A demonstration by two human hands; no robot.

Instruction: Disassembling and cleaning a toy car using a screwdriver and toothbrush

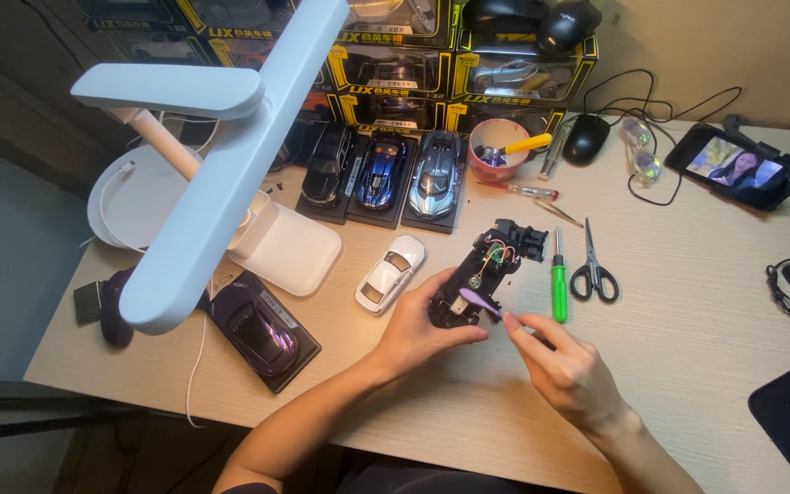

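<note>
The left hand [418, 331] grips the black, opened toy car chassis with exposed wiring [480, 273], fingers wrapped round its near end, mid-table. The right hand [567, 364] pinches a small purple piece [480, 303] against it. A green-handled screwdriver [559, 281] and black scissors [592, 267] lie just right; a white toy car [390, 273] left. Bare wooden tabletop [688, 320] stretches toward the right edge.
</note>
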